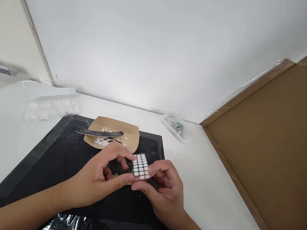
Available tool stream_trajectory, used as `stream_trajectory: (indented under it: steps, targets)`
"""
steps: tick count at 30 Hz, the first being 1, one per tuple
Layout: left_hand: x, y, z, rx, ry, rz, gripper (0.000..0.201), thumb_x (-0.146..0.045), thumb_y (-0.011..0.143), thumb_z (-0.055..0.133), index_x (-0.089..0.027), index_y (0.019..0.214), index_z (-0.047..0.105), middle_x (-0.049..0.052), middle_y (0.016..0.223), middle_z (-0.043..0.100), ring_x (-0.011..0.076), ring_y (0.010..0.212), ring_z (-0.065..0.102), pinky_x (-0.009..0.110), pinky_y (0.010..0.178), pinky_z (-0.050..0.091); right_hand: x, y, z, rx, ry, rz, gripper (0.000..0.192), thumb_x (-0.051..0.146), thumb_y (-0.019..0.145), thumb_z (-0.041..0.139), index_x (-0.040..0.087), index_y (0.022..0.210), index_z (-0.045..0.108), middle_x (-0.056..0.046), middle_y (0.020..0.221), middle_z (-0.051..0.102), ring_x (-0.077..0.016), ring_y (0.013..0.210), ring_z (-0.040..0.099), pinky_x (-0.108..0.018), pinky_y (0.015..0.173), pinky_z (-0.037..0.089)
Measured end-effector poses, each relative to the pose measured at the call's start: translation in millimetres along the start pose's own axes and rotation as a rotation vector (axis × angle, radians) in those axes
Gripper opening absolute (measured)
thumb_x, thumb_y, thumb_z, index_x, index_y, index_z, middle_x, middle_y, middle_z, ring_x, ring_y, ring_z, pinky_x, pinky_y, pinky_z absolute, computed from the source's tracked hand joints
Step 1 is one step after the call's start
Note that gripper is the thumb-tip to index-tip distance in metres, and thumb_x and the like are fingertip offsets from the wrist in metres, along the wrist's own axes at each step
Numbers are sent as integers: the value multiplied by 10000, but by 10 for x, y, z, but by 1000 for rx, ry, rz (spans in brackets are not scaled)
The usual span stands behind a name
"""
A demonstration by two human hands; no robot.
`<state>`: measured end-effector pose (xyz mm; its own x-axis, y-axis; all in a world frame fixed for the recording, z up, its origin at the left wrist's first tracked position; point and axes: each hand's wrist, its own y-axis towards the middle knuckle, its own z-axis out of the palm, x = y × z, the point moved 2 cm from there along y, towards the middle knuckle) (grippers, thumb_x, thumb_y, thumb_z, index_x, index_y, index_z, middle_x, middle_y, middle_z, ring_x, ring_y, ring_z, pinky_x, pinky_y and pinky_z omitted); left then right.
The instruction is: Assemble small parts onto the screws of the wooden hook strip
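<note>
1. My white table (215,204) carries a black mat (53,165) at its near middle.
2. At far left lies a clear plastic tray (51,103).
3. Beyond the mat's far right corner sits a small clear dish (176,126).
4. A brown cardboard sheet (279,152) rests along the right.
</note>
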<state>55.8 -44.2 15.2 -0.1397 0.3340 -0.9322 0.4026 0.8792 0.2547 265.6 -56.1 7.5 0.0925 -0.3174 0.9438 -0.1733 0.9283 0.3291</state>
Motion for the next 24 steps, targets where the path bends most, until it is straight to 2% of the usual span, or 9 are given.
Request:
stream_trajectory:
  steps: [3, 7, 11, 13, 15, 17, 20, 24]
  targets:
    - [-32, -6, 5, -15, -8, 72, 255, -316, 980, 738, -270, 1228, 703, 94, 1199, 564, 143, 880, 627, 135, 474, 476, -32, -38, -3, -35, -112, -78, 366, 309, 867, 896, 283, 996, 555, 4, 866, 758, -196, 762, 796, -312, 689, 673]
    - [-55, -17, 5, -12, 4, 154, 211, -249, 988, 719, -258, 1198, 721, 94, 1155, 595, 139, 858, 635, 135, 469, 472, -91, -89, 17, -94, -181, -175, 415, 270, 909, 845, 295, 972, 436, 7, 885, 754, -206, 793, 796, -339, 721, 663]
    - [-59, -18, -1, 14, 73, 242, 235, -187, 983, 717, -258, 1206, 739, 80, 1077, 668, 140, 856, 659, 155, 534, 534, -88, -106, 34, -97, -357, -317, 476, 216, 882, 859, 286, 894, 388, 34, 811, 752, -184, 664, 750, -310, 628, 591]
    - [-72, -8, -9, -10, 108, 304, 223, -169, 970, 733, -249, 1177, 753, 82, 1061, 691, 155, 886, 676, 160, 530, 541, -67, -105, 33, -88, -435, -374, 474, 228, 881, 862, 282, 873, 391, 49, 766, 731, -171, 606, 720, -302, 593, 554]
    - [-97, 8, -19, -56, 154, 387, 211, -162, 951, 761, -240, 1147, 761, 80, 1022, 724, 191, 964, 692, 199, 578, 581, -51, -99, 31, -69, -448, -384, 457, 253, 901, 844, 285, 870, 390, 53, 753, 722, -174, 596, 722, -305, 580, 547]
    - [-132, 27, -27, -93, 207, 480, 199, -154, 937, 782, -235, 1118, 766, 62, 970, 753, 210, 1002, 695, 305, 745, 639, -43, -92, 30, -37, -424, -368, 433, 251, 921, 818, 289, 876, 389, 47, 776, 736, -183, 622, 743, -309, 583, 562]
    - [-177, 57, -38, -109, 272, 559, 195, -130, 930, 790, -226, 1097, 762, 35, 946, 764, 194, 958, 686, 426, 948, 609, -39, -89, 19, -13, -416, -353, 411, 218, 920, 807, 289, 885, 404, 37, 816, 757, -187, 660, 756, -319, 618, 584]
    - [-190, 59, -63, -117, 349, 568, 189, -117, 918, 801, -222, 1070, 759, 44, 992, 749, 204, 1001, 664, 387, 887, 610, -52, -108, -16, 5, -484, -365, 352, 163, 941, 746, 292, 915, 420, 23, 858, 765, -188, 682, 746, -333, 627, 588]
